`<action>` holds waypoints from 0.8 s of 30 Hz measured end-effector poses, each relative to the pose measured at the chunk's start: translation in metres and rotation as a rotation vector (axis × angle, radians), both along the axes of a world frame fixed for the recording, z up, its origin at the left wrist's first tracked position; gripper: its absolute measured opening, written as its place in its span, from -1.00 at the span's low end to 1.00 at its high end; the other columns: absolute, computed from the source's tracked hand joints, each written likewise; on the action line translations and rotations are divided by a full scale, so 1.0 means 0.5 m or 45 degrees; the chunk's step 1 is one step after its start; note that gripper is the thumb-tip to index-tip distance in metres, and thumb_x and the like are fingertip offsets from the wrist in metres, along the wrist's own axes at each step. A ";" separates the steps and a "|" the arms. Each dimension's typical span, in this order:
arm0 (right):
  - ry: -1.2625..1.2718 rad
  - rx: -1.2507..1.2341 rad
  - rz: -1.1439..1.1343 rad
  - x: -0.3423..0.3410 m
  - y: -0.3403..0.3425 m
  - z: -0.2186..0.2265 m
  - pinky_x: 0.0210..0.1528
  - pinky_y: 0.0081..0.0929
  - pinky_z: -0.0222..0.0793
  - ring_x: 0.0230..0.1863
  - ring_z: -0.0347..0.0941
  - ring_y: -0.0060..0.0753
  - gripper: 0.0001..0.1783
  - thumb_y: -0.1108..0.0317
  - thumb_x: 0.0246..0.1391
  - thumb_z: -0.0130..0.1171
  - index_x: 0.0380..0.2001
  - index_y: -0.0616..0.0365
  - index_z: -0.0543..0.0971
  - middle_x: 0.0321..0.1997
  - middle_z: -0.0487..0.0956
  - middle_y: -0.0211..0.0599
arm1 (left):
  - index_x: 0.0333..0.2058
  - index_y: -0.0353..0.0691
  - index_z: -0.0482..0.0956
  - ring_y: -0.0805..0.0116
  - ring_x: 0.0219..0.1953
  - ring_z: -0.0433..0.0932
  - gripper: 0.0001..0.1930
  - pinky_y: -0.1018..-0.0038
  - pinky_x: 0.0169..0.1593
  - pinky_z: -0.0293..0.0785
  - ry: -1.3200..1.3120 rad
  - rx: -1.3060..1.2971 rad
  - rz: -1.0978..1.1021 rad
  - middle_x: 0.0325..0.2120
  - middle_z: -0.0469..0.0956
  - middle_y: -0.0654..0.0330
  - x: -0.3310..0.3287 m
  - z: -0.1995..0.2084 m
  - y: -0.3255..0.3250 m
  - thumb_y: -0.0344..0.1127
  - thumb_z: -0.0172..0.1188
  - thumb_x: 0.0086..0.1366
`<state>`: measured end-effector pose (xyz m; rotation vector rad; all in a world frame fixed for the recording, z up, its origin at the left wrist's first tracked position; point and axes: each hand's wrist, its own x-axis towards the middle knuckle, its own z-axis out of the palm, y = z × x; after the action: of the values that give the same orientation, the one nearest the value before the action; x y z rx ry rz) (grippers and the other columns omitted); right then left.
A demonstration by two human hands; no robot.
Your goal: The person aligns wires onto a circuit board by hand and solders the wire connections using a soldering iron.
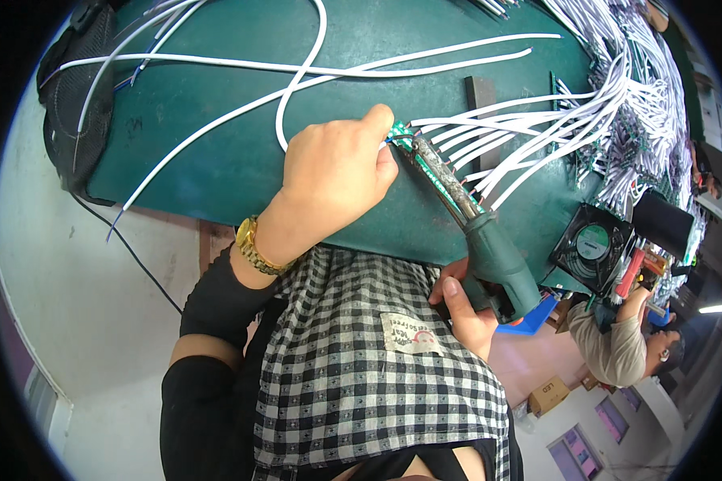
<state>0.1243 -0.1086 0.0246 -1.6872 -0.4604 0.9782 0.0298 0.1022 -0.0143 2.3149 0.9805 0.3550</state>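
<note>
- Now, head view: your left hand (pixel 333 172) pinches a white wire (pixel 217 120) onto the small green board (pixel 403 135) near the bench's (pixel 217 160) front edge.
- Your right hand (pixel 465 309) grips the soldering iron (pixel 457 200); keep its tip steady on the joint.

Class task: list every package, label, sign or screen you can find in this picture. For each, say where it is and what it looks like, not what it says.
Cloth label: sewn on the checked apron below the hands; pale rectangle with a pink round drawing.
Cardboard box: on the floor at lower right; brown, with dark print on its side.
Fan sticker: on the hub of the black fan at the table's right edge; round, green and white.
No screens show.
</note>
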 end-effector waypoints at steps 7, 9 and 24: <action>-0.085 0.130 -0.100 -0.007 -0.005 0.003 -0.46 -0.50 0.36 -0.58 0.39 -0.42 -0.61 0.42 -0.01 0.18 -0.10 0.32 0.36 -0.56 0.46 -0.22 | -0.46 -0.17 0.36 0.02 -0.60 0.51 -0.86 0.22 -0.52 0.38 -0.011 -0.021 -0.004 -0.68 0.49 0.09 -0.002 -0.001 0.000 -0.36 0.16 0.04; -0.108 0.132 -0.086 -0.001 -0.009 0.007 -0.45 -0.49 0.36 -0.57 0.39 -0.42 -0.57 0.44 -0.01 0.17 -0.05 0.32 0.34 -0.54 0.46 -0.22 | -0.45 -0.17 0.36 0.02 -0.59 0.51 -0.86 0.22 -0.52 0.38 0.002 -0.025 -0.009 -0.67 0.49 0.08 -0.002 0.000 0.002 -0.36 0.16 0.04; -0.283 0.220 0.058 0.013 -0.041 -0.033 -0.39 -0.53 0.43 -0.49 0.44 -0.51 -0.63 0.60 -0.03 0.15 -0.08 0.30 0.42 -0.47 0.50 -0.32 | -0.46 -0.20 0.36 0.01 -0.60 0.50 -0.87 0.20 -0.52 0.35 0.022 0.007 -0.074 -0.68 0.48 0.07 -0.002 0.006 0.009 -0.37 0.14 0.04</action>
<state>0.1306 -0.1291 0.0083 -1.6403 -0.7123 0.7631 0.0286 0.1067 -0.0112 2.3496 0.9195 0.3148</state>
